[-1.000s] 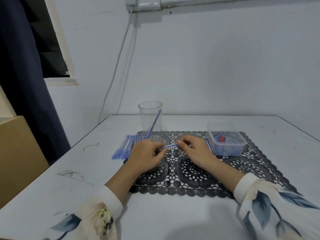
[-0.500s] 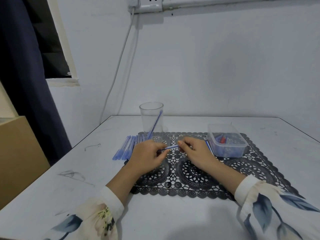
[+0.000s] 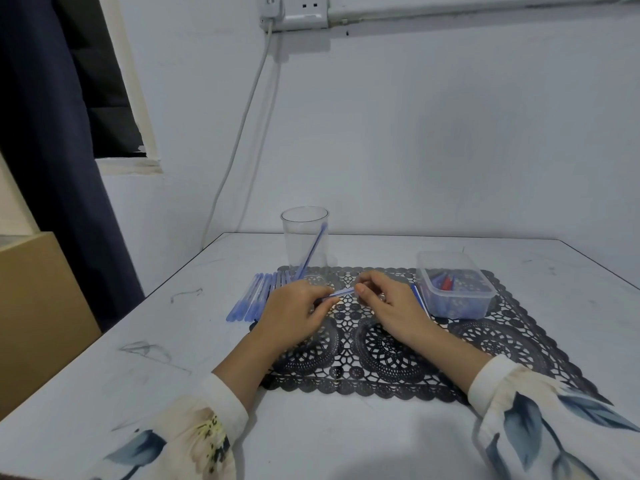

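Little has moved since a second ago: the left hand (image 3: 294, 306) and right hand (image 3: 384, 303) still pinch opposite ends of the slim blue plastic pen (image 3: 341, 293) just above the black lace mat (image 3: 381, 362), where pushing straight along its length should seat the parts best.

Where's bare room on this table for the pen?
Bare table left of the pens, behind the mat between cup and box, right of the box. Crowded at the mat's far left: cup, pens, left hand and right hand gripping a pen.

Dim, bluish, even light leaves soft shadows on the counter (image 3: 346, 441), with wide-angle bending at the edges and mild softness.
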Demonstrator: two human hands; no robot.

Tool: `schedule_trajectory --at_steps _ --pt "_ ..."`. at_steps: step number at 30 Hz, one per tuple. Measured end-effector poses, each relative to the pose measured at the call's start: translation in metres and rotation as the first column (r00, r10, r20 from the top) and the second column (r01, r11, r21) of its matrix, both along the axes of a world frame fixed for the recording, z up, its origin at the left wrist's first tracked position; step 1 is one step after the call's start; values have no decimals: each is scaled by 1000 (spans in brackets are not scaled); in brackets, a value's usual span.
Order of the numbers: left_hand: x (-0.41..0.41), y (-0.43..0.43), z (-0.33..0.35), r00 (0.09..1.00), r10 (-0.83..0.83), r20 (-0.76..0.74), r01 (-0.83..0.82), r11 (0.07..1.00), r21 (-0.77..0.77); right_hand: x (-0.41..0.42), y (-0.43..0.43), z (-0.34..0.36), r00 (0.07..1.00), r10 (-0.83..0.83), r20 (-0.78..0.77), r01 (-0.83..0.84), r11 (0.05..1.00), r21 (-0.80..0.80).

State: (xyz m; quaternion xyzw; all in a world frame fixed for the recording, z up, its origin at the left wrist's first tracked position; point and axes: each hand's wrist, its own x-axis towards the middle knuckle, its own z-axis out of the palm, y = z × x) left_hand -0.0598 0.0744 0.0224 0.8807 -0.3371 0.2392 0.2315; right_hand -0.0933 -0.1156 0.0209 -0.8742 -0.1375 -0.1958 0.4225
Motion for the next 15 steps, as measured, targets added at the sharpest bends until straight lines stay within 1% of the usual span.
schedule_trajectory --at_steps 2,6,8,12,15 --pt "0 0 0 1000 -4 10 4 1000 -3 1 -1 -1 999 5 34 -5 1000 -9" --pt "0 0 0 998 -24 61 25 1000 -10 2 -2 -1 995 -30 90 39 994 -101" --pt "1 0 0 997 -38 70 40 999 -27 3 -1 -2 995 -41 94 53 990 -128" --pt "2 0 -1 999 -30 32 32 998 -51 3 0 -2 994 -13 110 35 979 -200" --pt "0 -2 1 999 -31 -32 30 999 -38 2 -1 -1 988 -35 150 77 957 -279"
